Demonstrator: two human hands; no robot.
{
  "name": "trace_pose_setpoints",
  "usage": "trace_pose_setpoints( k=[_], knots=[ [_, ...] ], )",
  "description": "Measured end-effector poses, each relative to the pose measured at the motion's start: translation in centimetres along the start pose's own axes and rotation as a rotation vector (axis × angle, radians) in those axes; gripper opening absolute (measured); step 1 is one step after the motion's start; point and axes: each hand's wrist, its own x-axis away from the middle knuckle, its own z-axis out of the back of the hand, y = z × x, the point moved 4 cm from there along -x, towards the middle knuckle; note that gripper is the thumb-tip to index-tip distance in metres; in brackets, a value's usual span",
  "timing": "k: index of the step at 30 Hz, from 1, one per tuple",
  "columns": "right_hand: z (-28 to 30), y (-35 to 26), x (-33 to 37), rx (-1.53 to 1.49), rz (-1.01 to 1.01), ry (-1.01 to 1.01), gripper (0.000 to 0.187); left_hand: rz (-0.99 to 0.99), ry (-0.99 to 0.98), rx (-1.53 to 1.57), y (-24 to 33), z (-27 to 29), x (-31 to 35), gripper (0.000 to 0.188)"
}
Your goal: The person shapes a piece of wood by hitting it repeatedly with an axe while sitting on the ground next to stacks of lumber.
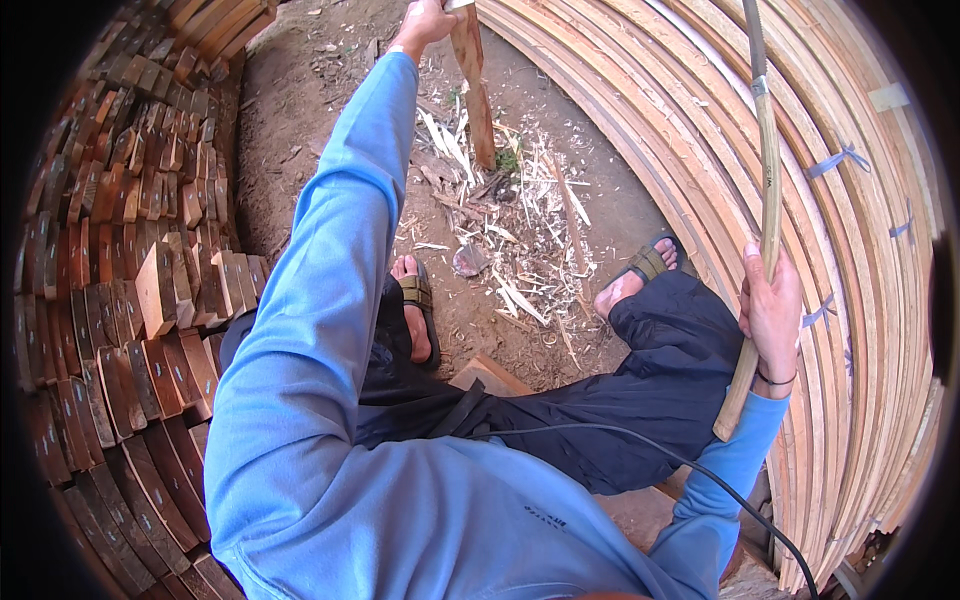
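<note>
My left arm reaches out to the top edge, where my left hand is closed at the upper end of a wooden stake. The stake is reddish brown and stands nearly upright, its lower end down among pale wood shavings. The picture's edge cuts off part of that grip. On the right, my right hand is wrapped round the long wooden handle of a tool. From a binding on the handle, a dark, narrow blade runs up out of view. The handle's butt lies by my right forearm.
Stacked dark boards rise close on the left. Long pale planks curve along the right, with blue ties. My sandalled feet rest on the dirt ground, either side of the shavings. A black cable crosses my lap.
</note>
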Motion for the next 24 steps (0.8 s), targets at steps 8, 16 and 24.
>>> trace_pose_setpoints(
  k=[8, 16, 24],
  knots=[
    [0.0, -0.1, 0.1, 0.002, -0.01, 0.002, 0.03, 0.09, -0.028, 0.045, 0.5, 0.2, 0.3, 0.049],
    [0.1, -0.1, 0.1, -0.01, -0.007, 0.008, 0.029, 0.051, 0.006, 0.03, -0.5, 0.1, -0.1, 0.05],
    [-0.1, -0.1, 0.2, 0.018, -0.005, 0.025, 0.029, 0.091, 0.0, 0.102, 0.5, 0.6, 0.9, 0.049]
  ],
)
